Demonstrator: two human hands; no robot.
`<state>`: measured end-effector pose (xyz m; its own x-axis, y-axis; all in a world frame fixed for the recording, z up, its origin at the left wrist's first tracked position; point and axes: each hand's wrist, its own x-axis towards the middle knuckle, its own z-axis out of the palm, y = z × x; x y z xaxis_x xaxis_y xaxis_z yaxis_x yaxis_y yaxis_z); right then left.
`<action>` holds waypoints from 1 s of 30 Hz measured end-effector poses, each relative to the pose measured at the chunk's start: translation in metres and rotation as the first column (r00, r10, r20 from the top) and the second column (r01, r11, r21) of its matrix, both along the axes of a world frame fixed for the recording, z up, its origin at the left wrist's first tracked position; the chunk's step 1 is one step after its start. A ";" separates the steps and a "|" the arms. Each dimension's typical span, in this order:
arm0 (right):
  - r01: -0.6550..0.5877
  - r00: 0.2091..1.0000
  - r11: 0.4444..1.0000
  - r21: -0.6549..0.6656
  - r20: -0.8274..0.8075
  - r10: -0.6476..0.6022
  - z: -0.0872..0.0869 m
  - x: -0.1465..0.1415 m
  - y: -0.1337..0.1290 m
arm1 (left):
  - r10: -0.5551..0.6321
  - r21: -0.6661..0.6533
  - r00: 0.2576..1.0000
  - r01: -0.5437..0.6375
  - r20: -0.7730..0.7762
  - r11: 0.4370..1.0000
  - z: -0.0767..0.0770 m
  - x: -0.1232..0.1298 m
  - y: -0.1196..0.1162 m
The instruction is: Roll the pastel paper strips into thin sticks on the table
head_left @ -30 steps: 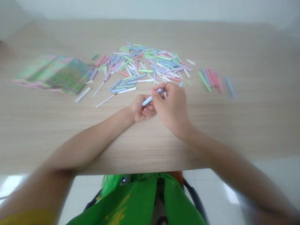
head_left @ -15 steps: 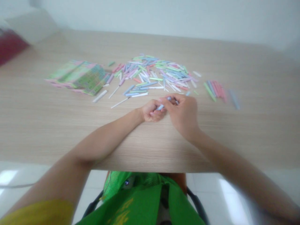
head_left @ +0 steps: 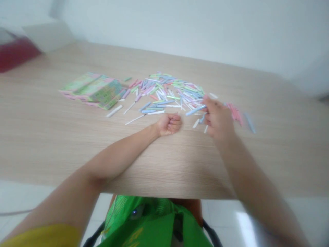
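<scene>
My left hand (head_left: pixel 169 124) rests palm up on the table, its fingers curled in; whether anything lies inside them is hidden. To its right, my right hand (head_left: pixel 218 116) pinches a light blue stick (head_left: pixel 195 110) between thumb and fingers. Below that hand, short white and blue pieces (head_left: pixel 196 123) show close to its fingertips. Beyond both hands spreads a pile of pastel sticks (head_left: pixel 164 85) in green, blue, pink, purple and white. Several blue and white sticks (head_left: pixel 154 107) lie just past my left hand.
Green and pink patterned packs (head_left: pixel 92 90) lie on the left of the wooden table (head_left: pixel 64 137), with a white stick (head_left: pixel 114 111) near them. Pink sticks (head_left: pixel 235 114) and a blue one (head_left: pixel 250 122) are on the right. A red object (head_left: pixel 19 53) sits far left.
My right hand has moved right, away from my left hand, with a light blue stick in it. My left hand has curled further shut. The view has shifted slightly.
</scene>
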<state>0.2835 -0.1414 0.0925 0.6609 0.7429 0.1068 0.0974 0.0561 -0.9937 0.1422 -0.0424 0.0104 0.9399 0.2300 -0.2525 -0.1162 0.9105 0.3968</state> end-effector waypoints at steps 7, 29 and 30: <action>-0.095 0.902 0.994 -0.052 -0.427 0.064 -0.010 0.019 -0.018 | 0.152 0.004 0.987 -0.152 0.057 0.988 0.005 -0.001 0.009; -0.174 0.806 0.963 -0.206 -0.592 0.019 -0.022 0.015 -0.033 | 0.163 0.660 0.974 -0.017 -0.160 0.751 -0.003 0.014 -0.012; -0.165 0.824 0.963 -0.211 -0.566 0.017 -0.022 0.021 -0.033 | 0.174 0.744 0.974 -0.007 -0.147 0.669 -0.005 0.013 -0.014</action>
<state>0.3050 -0.1748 0.0703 0.4795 0.7557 -0.4460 -0.4676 -0.2101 -0.8586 0.1550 -0.0564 0.0054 0.8559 0.5001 -0.1319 -0.0295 0.3017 0.9529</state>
